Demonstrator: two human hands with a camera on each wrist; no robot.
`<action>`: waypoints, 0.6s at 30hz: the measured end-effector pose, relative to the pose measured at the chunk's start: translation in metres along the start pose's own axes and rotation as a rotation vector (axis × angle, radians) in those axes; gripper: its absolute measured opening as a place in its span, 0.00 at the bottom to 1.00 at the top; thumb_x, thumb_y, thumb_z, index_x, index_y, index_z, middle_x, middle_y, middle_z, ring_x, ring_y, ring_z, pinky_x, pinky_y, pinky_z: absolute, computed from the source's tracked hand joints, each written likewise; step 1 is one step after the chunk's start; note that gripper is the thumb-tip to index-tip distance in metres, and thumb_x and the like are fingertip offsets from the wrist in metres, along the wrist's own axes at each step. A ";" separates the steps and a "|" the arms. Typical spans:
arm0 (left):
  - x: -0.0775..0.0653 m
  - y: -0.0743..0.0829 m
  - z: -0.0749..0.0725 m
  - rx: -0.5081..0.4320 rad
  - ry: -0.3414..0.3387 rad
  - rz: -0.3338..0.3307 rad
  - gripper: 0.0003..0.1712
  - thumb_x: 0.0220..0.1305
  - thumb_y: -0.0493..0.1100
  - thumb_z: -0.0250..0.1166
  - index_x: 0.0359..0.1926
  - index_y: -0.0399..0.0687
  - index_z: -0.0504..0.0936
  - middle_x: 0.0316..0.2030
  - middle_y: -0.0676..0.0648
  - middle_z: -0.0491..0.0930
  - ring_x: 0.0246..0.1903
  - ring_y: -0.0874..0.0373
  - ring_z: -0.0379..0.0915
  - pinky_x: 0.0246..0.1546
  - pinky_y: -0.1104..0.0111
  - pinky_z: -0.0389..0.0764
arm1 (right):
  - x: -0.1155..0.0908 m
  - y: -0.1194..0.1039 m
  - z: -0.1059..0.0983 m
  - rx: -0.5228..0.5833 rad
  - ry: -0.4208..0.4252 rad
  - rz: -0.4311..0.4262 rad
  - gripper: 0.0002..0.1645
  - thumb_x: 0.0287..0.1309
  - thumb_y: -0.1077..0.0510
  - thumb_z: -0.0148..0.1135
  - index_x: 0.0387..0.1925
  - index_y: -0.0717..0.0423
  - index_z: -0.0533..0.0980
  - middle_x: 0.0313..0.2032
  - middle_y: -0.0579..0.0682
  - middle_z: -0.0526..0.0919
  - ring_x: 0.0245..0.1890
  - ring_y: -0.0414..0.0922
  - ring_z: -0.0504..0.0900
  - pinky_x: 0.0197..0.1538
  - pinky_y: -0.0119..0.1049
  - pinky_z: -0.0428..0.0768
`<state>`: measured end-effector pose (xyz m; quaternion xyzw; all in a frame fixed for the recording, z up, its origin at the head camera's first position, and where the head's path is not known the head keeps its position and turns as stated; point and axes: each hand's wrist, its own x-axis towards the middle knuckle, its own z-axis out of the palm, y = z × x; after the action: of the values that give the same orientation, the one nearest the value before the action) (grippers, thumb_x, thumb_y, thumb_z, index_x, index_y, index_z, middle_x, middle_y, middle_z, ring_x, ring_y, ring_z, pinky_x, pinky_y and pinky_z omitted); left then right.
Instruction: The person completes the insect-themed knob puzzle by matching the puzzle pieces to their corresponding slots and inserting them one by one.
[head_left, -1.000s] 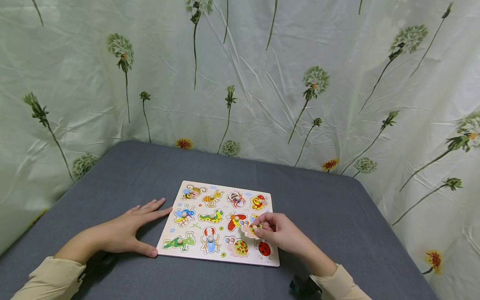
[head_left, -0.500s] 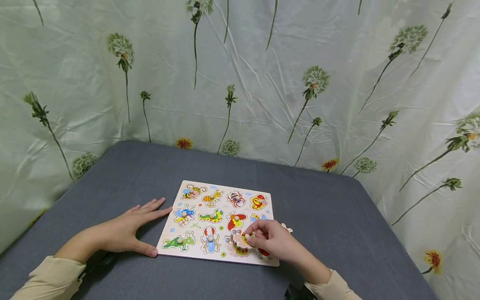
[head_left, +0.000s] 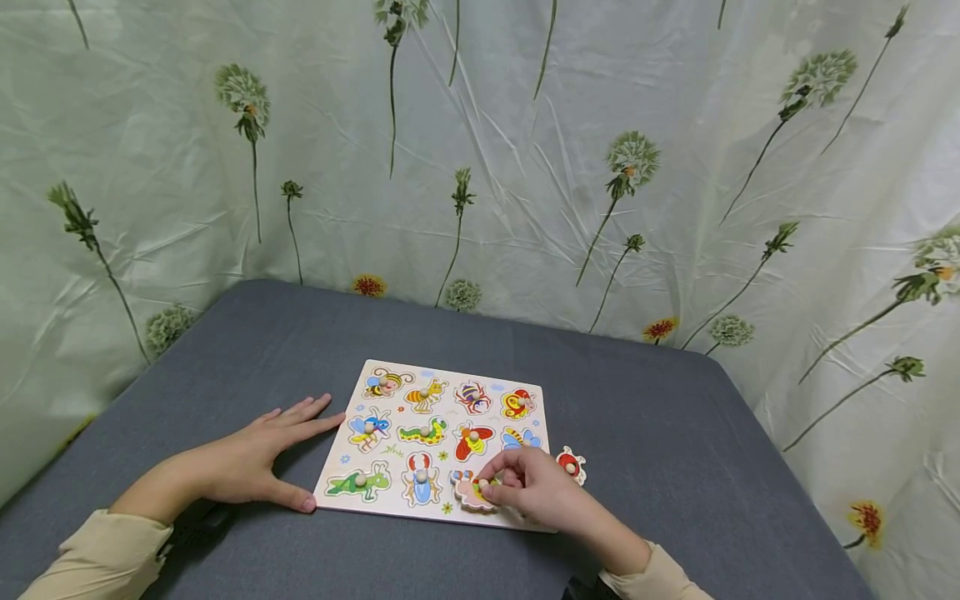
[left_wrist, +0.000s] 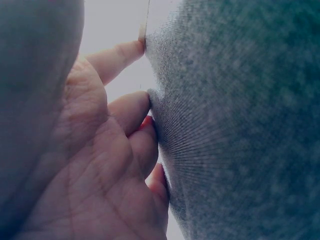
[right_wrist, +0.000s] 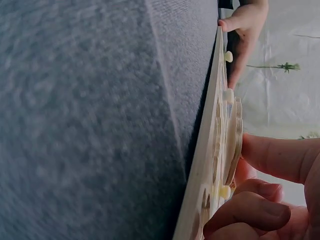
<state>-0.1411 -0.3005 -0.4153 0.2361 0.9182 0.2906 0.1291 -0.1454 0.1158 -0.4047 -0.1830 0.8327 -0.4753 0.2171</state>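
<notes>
My right hand pinches the knob of a snail puzzle piece over the front right part of a wooden peg puzzle board. In the right wrist view the piece shows edge-on, slightly tilted and close over the board, beneath the thumb. Spread fingers mark my left hand, which lies on the cloth with its thumb and index fingertips at the board's left edge. A red ladybug piece lies just right of the board, and my right hand hides the board's front right corner area.
Several knobbed insect pieces sit in the board, among them a caterpillar, a spider and a blue beetle. Dark grey cloth covers the table. Behind it hangs a pale curtain with a dandelion print.
My right hand has carried the snail piece left and down, from above the board's right side onto the snail's place. The ladybug piece has come into sight. My left hand has stayed put.
</notes>
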 end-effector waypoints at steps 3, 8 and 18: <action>0.000 0.000 0.000 0.003 0.003 0.000 0.65 0.49 0.72 0.81 0.84 0.61 0.63 0.86 0.33 0.49 0.82 0.23 0.42 0.74 0.23 0.44 | 0.001 0.001 0.002 -0.019 0.009 0.006 0.09 0.66 0.60 0.72 0.44 0.61 0.86 0.19 0.41 0.65 0.20 0.35 0.61 0.24 0.27 0.56; -0.001 0.001 0.000 0.006 0.006 0.003 0.65 0.49 0.72 0.80 0.84 0.61 0.63 0.86 0.33 0.49 0.82 0.23 0.42 0.74 0.23 0.44 | 0.001 0.000 0.005 -0.059 0.023 -0.001 0.08 0.65 0.59 0.73 0.42 0.59 0.86 0.19 0.41 0.66 0.20 0.34 0.62 0.25 0.26 0.57; 0.000 0.001 0.000 0.014 0.001 0.006 0.65 0.50 0.69 0.81 0.84 0.58 0.63 0.85 0.32 0.49 0.82 0.23 0.42 0.74 0.22 0.45 | 0.002 -0.002 0.007 -0.090 0.035 -0.011 0.07 0.64 0.59 0.73 0.40 0.59 0.86 0.19 0.40 0.67 0.21 0.32 0.62 0.26 0.25 0.58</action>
<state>-0.1402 -0.2996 -0.4145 0.2395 0.9195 0.2849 0.1263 -0.1432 0.1087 -0.4066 -0.1889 0.8559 -0.4418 0.1913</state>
